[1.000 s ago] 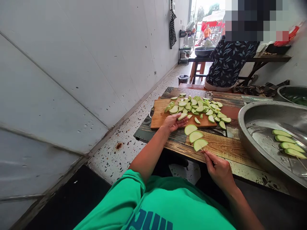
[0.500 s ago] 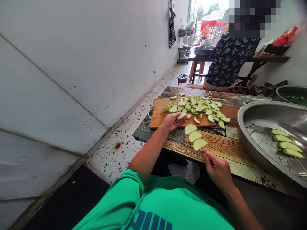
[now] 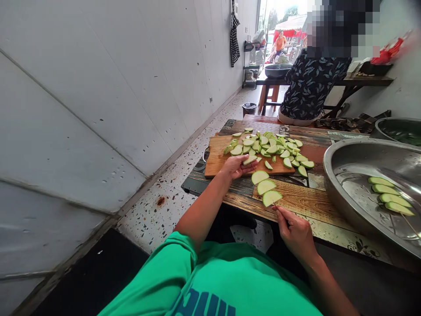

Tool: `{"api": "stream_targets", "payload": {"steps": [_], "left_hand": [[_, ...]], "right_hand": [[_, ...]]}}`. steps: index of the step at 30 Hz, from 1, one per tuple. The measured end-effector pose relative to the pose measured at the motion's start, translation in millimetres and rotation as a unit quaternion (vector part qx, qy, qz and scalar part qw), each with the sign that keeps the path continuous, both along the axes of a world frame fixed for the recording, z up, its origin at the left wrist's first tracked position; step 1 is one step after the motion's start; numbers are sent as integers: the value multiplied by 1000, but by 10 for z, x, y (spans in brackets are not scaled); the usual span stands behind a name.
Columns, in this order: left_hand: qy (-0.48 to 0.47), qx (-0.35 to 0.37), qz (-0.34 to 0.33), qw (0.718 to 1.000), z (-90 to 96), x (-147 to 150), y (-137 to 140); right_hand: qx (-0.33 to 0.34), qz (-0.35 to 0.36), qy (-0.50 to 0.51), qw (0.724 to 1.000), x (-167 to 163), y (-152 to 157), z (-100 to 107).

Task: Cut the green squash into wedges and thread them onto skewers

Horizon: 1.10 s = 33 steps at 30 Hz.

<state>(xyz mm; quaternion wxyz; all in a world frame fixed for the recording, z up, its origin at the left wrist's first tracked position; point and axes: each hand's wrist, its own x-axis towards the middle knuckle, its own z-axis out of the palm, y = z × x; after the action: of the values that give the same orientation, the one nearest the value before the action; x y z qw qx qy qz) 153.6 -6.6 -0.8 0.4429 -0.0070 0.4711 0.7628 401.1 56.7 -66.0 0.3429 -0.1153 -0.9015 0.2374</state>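
My right hand (image 3: pixel 294 228) is closed around the lower end of a thin skewer (image 3: pixel 275 204). Three half-moon zucchini slices (image 3: pixel 266 187), pale with green skin, are threaded on it, just above the table's front edge. My left hand (image 3: pixel 235 166) pinches another zucchini slice (image 3: pixel 250 160) between thumb and fingers, close to the skewer's far end; whether the tip has entered it I cannot tell. Behind that hand, a heap of zucchini slices (image 3: pixel 271 148) covers much of a wooden cutting board (image 3: pixel 217 153), and some lie past its right edge.
At the right stands a large metal basin (image 3: pixel 338 175), holding a finished-looking skewer of zucchini slices (image 3: pixel 390 195). Behind it is another basin (image 3: pixel 381 127) with dark green contents. A person in a patterned shirt (image 3: pixel 315 83) sits beyond the wood-patterned table (image 3: pixel 315 204).
My right hand and the skewered slices have shifted very slightly left. The left hand keeps its grip on its slice. The view has turned a little.
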Motion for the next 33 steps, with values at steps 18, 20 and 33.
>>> {"api": "stream_targets", "payload": {"steps": [18,20,33], "left_hand": [[10,-12,8,1000,52,-18,-10],[4,-12,12,1000,48,-20,-10],[6,-8,9,1000,46,-6,-12]], "right_hand": [[-8,10,-3,1000,47,3,27],[-10,12,-3,1000,51,-1,30],[-41,2,-18,999,57,-7,3]]}}
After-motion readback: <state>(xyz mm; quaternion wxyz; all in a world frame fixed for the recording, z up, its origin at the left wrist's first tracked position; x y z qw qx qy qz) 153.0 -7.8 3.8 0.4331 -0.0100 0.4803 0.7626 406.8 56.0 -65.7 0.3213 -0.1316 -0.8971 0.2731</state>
